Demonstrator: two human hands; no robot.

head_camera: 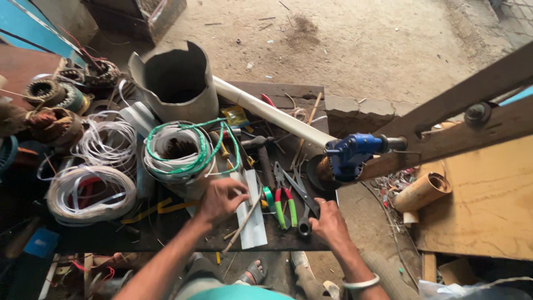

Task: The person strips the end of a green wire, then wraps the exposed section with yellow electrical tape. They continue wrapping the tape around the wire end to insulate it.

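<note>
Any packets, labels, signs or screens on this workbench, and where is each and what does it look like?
Yellow packet: small, flat, shiny yellow with a blue patch, lying beside the white pipe, behind the green-tied wire coil.
Blue card: flat blue rectangle with a small pale mark, at the bench's near left edge.
No signs or screens in view.

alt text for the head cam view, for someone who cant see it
A person's left hand rests fingertips on a white strip on a cluttered dark workbench, while the right hand lies by black scissors and green-and-red-handled pliers. Coils of white wire lie left; a blue hand drill sits right.
</note>
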